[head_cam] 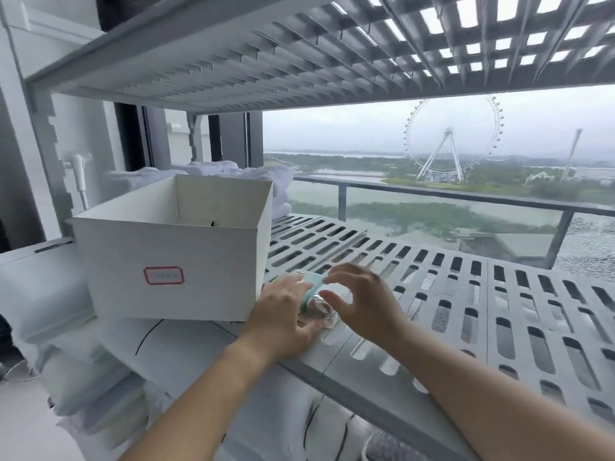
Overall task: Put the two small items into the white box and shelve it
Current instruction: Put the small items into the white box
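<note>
My left hand (283,314) presses the mint packet (311,281), my right hand (362,304) hovers half-curled beside the shiny wrapped thing (317,307) between them; white box (173,247) stands open just left, folded towels (233,174) behind.

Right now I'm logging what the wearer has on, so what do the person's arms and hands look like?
Both forearms are bare as far as the frame shows, with no sleeves in view. The left hand and right hand wear no gloves. I see no watch or bracelet; a ring cannot be told in the blur.
</note>
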Tool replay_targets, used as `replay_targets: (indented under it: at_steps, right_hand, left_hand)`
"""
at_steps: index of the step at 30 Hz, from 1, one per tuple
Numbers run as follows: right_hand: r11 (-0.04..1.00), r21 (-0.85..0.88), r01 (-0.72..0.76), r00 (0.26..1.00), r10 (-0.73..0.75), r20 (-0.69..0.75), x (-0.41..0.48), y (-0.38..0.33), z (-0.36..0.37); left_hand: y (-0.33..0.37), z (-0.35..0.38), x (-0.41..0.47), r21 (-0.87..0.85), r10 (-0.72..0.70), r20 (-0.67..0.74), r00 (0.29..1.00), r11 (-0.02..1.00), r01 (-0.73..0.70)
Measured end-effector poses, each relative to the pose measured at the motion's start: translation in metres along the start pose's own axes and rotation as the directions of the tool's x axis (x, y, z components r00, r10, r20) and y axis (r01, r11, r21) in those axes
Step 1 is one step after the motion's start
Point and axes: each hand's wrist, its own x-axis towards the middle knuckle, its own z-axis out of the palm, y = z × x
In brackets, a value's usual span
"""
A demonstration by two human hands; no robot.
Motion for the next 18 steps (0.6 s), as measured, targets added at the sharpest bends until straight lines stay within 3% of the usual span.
replay_targets:
  at_steps: [2, 6, 11, 18]
  right_hand:
    - [0.999, 0.016, -0.049, 0.995, 0.048, 0.090, -0.001, 0.001, 0.004]
    - [1.000, -0.001, -0.012, 0.974, 0.011, 0.227, -0.003, 0.001, -0.002]
    - [1.000, 0.003, -0.003, 0.973, 0.002, 0.232, -0.004, 0.005, -0.017]
    - [1.000, -0.025, -0.002, 0.971, 0.008, 0.240, -0.005, 0.010, -0.021]
  left_hand:
    - [0.000, 0.003, 0.002, 0.037, -0.009, 0.019, 1.000, 0.999, 0.008]
    - [0.000, 0.006, 0.004, 0.042, -0.020, 0.023, 1.000, 0.999, 0.019]
    - [0.005, 0.005, 0.003, -0.006, -0.020, -0.056, 0.998, 1.000, 0.019]
    - [0.007, -0.003, 0.003, 0.029, 0.031, -0.035, 0.999, 0.999, -0.030]
